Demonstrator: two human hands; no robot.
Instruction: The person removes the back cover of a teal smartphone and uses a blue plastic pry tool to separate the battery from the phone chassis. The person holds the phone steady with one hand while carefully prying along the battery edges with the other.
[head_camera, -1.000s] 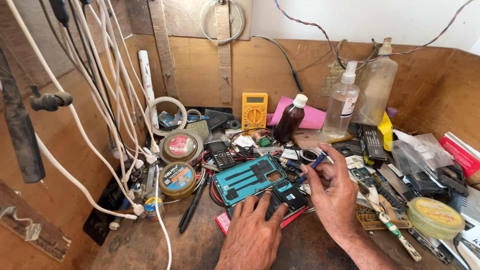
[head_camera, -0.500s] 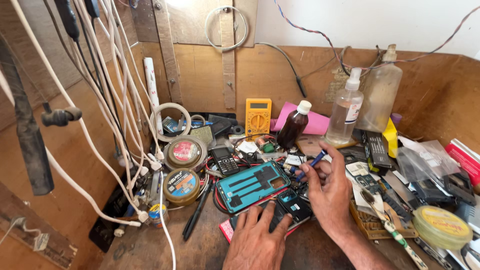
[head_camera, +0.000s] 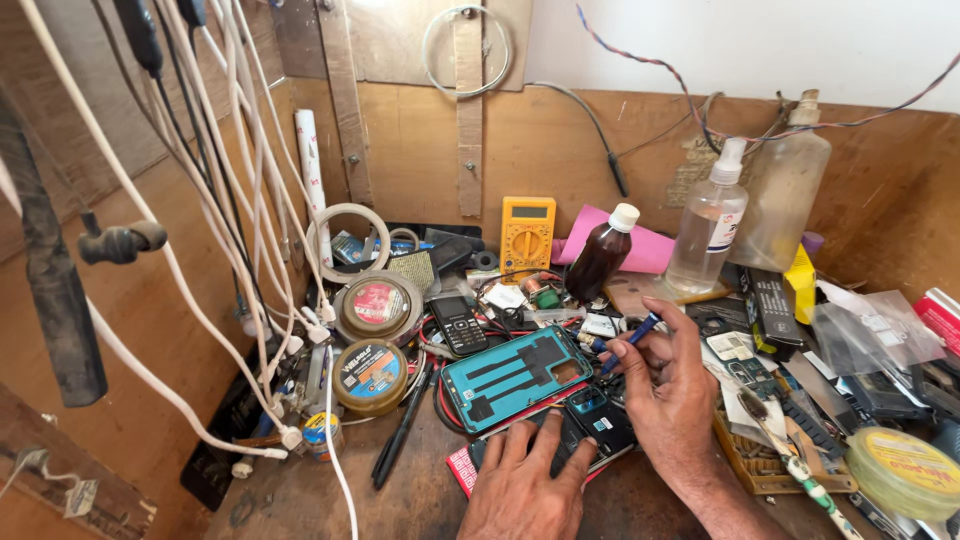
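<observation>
My left hand (head_camera: 525, 485) lies flat on the lower end of a dark opened phone (head_camera: 590, 415) on the wooden bench, fingers spread and pressing it down. Leaning on that phone is a teal back cover (head_camera: 510, 375), inner side up. My right hand (head_camera: 670, 385) hovers just right of the phone and pinches a small blue-handled screwdriver (head_camera: 630, 335) between thumb and fingers, its tip angled down toward the phone's upper edge.
Round tins (head_camera: 372, 375), a small keypad phone (head_camera: 458, 322), a yellow multimeter (head_camera: 527, 235), a brown bottle (head_camera: 603, 252) and two clear bottles (head_camera: 708, 228) crowd the back. White cables (head_camera: 250, 230) hang at left. Phone parts, a basket (head_camera: 765, 462) and bags fill the right side.
The camera view has shifted slightly. My right hand with the screwdriver has stayed beside the phone with small finger movements; my left hand keeps pressing the phone.
</observation>
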